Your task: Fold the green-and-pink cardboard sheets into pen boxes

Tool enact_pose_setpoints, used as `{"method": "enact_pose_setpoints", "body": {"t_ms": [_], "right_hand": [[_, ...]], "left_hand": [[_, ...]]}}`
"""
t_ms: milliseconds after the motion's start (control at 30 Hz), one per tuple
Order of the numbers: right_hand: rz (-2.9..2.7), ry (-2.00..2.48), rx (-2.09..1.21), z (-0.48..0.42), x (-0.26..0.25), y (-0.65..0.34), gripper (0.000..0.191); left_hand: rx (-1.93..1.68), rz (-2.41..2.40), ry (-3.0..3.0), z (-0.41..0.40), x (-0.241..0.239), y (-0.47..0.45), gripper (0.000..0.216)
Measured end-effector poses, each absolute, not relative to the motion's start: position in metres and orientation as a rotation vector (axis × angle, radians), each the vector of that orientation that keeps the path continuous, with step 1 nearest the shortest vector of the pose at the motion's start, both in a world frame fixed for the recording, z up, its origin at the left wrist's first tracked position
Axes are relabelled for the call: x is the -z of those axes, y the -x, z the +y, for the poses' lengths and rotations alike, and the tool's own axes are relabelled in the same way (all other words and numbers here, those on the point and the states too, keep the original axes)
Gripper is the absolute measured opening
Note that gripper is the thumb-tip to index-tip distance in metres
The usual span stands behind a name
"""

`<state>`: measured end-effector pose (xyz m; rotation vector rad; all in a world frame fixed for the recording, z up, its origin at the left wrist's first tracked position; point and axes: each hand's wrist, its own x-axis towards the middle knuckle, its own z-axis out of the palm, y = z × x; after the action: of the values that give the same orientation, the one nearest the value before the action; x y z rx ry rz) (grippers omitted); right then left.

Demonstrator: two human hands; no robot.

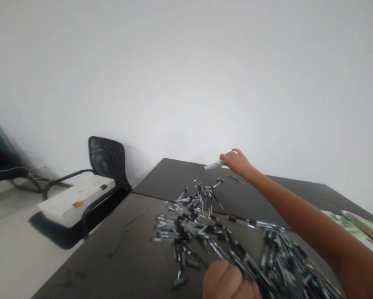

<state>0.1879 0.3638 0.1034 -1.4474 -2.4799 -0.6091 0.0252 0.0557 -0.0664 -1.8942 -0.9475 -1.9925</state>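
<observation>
Many black-and-clear pens (pixel 169 226) lie in a loose heap on the dark bench (pixel 120 249), and past the heap's far end the right hand (pixel 236 162) has its grip pinched on a flat pale-green packet (pixel 213 165). At the heap's near side the left hand (pixel 225 280) has curled fingers, but I cannot tell whether its grip is closed on anything; more greenish packets (pixel 365 226) lie right of the heap.
</observation>
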Motion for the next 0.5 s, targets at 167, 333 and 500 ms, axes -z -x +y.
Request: {"method": "enact_pose_setpoints", "body": {"t_ms": [167, 333, 500], "right_hand": [[-2.159, 1.370, 0.357, 0.238, -0.106, -0.234, 0.035], [-1.820, 1.099, -0.275, 0.102, -0.077, -0.241, 0.040], [-1.599, 1.075, -0.385, 0.017, -0.053, -0.216, 0.035]], "left_hand": [[1.795, -0.994, 2.305, 0.037, 0.032, -0.006, 0.017], [1.925, -1.199, 2.327, 0.027, 0.031, 0.000, 0.024], [2.002, -1.222, 2.294, 0.021, 0.037, -0.007, 0.082]]}}
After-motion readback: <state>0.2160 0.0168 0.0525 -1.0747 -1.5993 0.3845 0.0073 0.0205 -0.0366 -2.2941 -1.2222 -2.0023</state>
